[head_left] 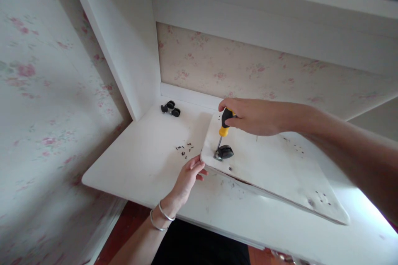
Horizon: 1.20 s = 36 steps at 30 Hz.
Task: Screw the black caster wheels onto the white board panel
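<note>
My right hand is wrapped round the black and yellow handle of a screwdriver. The shaft slants down to the metal plate of a black caster wheel, which sits near the left corner of a white board. Whether the tip is seated in a screw is too small to tell. At that same corner, my left hand grips the board's edge between thumb and fingers. Left of the board, several small dark screws lie scattered on the white desk top.
Several more black casters lie together at the back left of the desk. A white upright panel rises behind them, and a white shelf spans overhead. Groups of small holes mark the board's other corners. Flowered wallpaper covers the left wall.
</note>
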### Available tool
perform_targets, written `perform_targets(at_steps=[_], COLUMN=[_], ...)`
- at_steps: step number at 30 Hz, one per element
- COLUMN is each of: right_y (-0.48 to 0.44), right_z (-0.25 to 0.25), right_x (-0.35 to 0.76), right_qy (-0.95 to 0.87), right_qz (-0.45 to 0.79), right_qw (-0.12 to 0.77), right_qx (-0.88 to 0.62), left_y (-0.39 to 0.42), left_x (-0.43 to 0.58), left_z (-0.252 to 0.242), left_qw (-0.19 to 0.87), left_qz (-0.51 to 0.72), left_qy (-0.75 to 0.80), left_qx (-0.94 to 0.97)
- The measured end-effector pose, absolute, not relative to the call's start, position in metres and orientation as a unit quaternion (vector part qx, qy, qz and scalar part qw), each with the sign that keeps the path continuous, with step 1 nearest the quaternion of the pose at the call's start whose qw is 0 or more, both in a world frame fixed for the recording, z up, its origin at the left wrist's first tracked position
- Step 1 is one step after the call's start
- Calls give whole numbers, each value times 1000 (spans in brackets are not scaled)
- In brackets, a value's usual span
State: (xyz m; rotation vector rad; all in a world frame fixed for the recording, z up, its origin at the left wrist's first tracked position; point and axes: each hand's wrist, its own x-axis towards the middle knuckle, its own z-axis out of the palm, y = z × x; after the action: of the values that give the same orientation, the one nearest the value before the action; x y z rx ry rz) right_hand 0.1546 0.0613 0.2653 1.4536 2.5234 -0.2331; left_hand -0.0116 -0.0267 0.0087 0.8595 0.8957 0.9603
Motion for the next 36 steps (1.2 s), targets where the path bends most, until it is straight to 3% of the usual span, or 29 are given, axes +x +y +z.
perform_targets(at_steps=[4,11,16,21,29,36], right_y=[65,67,70,75,72,73], right_z=[266,265,265,261,266,262], right_x=[150,150,148,152,147,151], right_qy=[844,884,847,895,861,891], right_qz=[16,-72,34,-64,34,-71], right_qw=[158,119,175,106,162,112], right_qx=[513,447,500,429,480,433], left_y=[-27,-27,-27,-26,-25,-25], left_x=[-12,-11,-11,-10,-9,-9], left_z=[10,11,14,15,18,17], left_qw=[704,708,707,702,698,693], left_qz=[434,425,424,428,427,428], left_qy=[404,410,415,415,420,426], left_qx=[391,389,385,390,392,394])
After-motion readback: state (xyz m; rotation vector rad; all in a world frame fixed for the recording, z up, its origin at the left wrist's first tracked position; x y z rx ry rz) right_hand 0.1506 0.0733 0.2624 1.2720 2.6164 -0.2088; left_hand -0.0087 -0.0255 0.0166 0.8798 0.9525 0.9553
